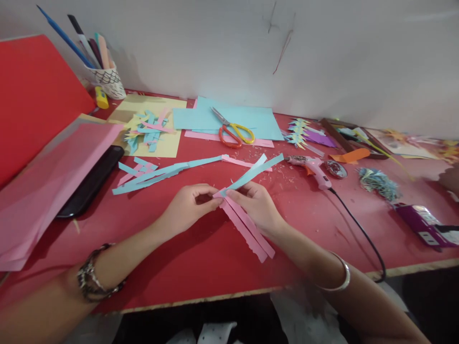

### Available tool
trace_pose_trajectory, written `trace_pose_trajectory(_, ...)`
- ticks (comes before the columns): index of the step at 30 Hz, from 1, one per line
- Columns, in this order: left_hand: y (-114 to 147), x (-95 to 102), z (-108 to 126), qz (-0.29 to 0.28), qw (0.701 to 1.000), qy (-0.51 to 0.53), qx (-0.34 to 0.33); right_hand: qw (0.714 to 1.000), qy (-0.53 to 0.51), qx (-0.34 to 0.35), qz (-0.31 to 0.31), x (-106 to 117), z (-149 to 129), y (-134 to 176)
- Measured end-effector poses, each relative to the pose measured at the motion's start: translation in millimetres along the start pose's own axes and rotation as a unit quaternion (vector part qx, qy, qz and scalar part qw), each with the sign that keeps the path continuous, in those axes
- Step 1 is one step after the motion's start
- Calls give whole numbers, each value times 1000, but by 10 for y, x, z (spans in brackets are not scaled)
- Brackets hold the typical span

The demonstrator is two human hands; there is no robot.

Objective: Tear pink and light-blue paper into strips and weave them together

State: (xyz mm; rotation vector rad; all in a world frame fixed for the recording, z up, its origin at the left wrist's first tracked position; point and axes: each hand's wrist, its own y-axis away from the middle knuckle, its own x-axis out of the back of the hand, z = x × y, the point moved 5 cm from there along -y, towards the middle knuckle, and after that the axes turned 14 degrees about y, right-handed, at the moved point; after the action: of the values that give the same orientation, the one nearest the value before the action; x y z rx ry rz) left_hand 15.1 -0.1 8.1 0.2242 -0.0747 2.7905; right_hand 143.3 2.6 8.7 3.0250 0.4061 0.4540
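Pink paper strips (247, 229) and blue paper strips (256, 171) cross at a folded joint between my two hands, just above the red table. My left hand (195, 203) pinches the joint from the left with thumb and finger. On the other side my right hand (256, 205) grips the same joint, its thumb on top. The pink ends hang down toward me, and the blue ends point up to the right. Loose blue strips (168, 172) lie beyond my left hand, beside a small woven pink-and-blue piece (138, 171).
Scissors (233, 131) rest on blue sheets (265, 117) at the back. A glue gun (313, 169) with a cord lies right, near a purple power strip (423, 227). Pink sheets (71, 167) cover part of a black phone (96, 181). Another person's hand (450, 179) shows far right.
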Motion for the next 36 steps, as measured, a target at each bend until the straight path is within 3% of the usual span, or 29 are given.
trace_pose_trajectory(5, -1, -24, 12, -11, 1000, -29, 3, 998, -42, -26, 36, -10, 30, 10)
trace_pose_trajectory(10, 9, -59, 25, -33, 996, -79, -24, 998, -52, -25, 20, -29, 21, 18)
trace_pose_trajectory(17, 65, 37, 101, 55, 988, -98, -102, 1000, -15, 18, -5, -41, 6, 20)
trace_pose_trajectory(21, 78, 43, 121, 62, 984, -121, -112, 999, 20, 36, 13, -31, -7, 21)
trace_pose_trajectory(24, 81, 40, 139, 53, 980, -140, -130, 991, 104, 81, 18, -3, -59, 19)
trace_pose_trajectory(27, 109, 63, 208, 59, 963, -176, -194, 964, 207, 164, 41, 66, -139, 25)
trace_pose_trajectory(30, 167, 81, 309, 66, 931, -215, -287, 913, 291, 269, 95, 150, -242, 64)
trace_pose_trajectory(33, 225, 78, 383, 66, 903, -227, -360, 857, 333, 377, 112, 152, -339, 132)
trace_pose_trajectory(36, 252, 65, 400, 64, 892, -230, -383, 823, 346, 437, 110, 112, -394, 188)
